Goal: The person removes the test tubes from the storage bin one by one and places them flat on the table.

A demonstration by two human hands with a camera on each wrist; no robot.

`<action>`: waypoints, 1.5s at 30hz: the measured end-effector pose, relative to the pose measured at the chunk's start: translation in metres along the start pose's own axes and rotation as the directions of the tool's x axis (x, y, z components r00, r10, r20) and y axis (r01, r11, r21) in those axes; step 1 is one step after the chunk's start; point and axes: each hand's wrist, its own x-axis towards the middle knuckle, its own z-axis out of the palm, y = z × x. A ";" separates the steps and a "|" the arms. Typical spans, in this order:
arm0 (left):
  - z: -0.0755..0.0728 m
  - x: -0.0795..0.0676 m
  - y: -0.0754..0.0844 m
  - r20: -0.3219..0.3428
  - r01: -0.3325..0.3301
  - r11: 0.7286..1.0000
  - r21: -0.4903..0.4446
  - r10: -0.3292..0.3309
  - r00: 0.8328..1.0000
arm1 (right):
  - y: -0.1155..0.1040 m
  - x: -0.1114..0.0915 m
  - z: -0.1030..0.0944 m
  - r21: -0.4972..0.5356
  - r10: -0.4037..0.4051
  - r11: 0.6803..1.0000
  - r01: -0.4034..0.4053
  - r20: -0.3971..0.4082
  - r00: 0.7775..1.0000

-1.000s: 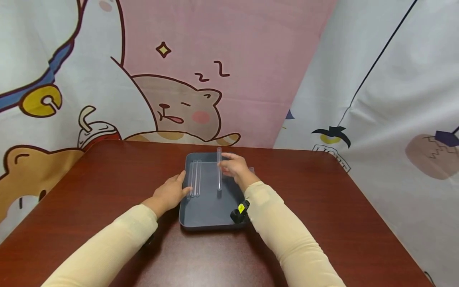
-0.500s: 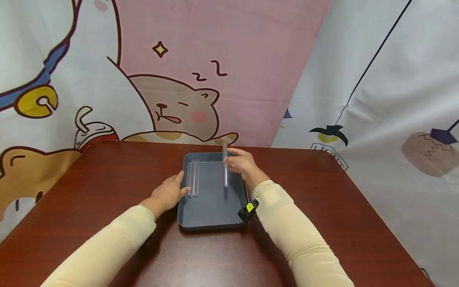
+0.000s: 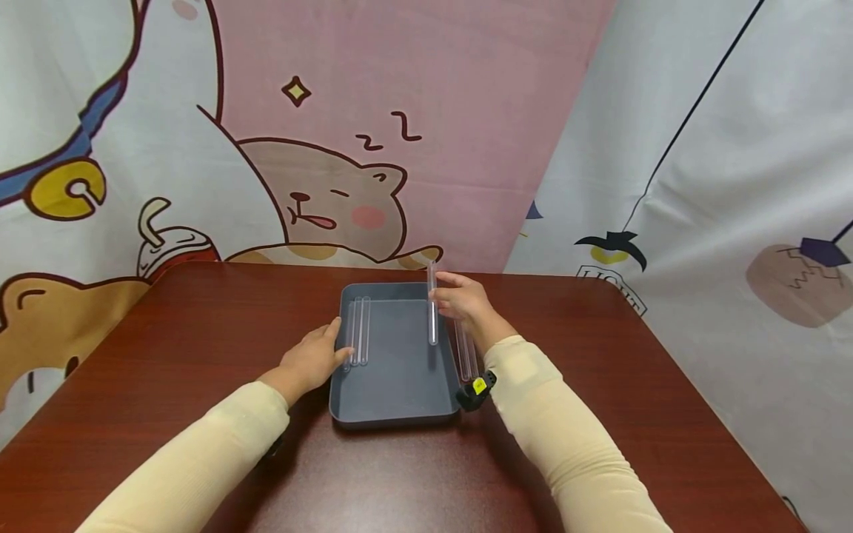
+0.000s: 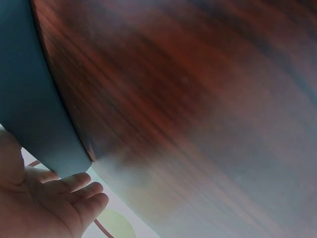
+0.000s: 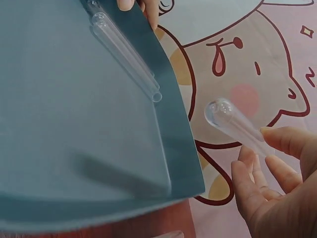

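Observation:
My right hand [image 3: 463, 300] pinches a clear test tube [image 3: 433, 326] near its upper part, thumb against fingers. The tube stands nearly upright over the right side of the grey tray [image 3: 393, 396], and its rounded end shows in the right wrist view. My left hand [image 3: 306, 363] holds the tray's left wall, thumb over the rim inside and fingers outside. Beside that thumb, 3 clear test tubes [image 3: 360, 333] lie side by side along the tray's left side. In the left wrist view, the left fingers [image 4: 79, 191] extend past the tray's outer wall [image 4: 34, 89].
More clear tubes [image 3: 464, 352] lie on the brown table [image 3: 566, 385] just right of the tray, partly hidden by the right wrist and its black strap [image 3: 474, 394]. A printed cloth [image 3: 480, 148] hangs behind the table.
My right hand has moved to the right with the test tube, from over the tray's middle to its right wall. Tubes right of the tray have come into view. The left hand stays put.

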 end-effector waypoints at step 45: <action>0.000 0.000 -0.001 0.002 -0.001 1.000 -0.008 0.001 1.000 | 0.031 -0.001 -0.064 -0.046 0.017 0.999 -0.020 -0.061 0.998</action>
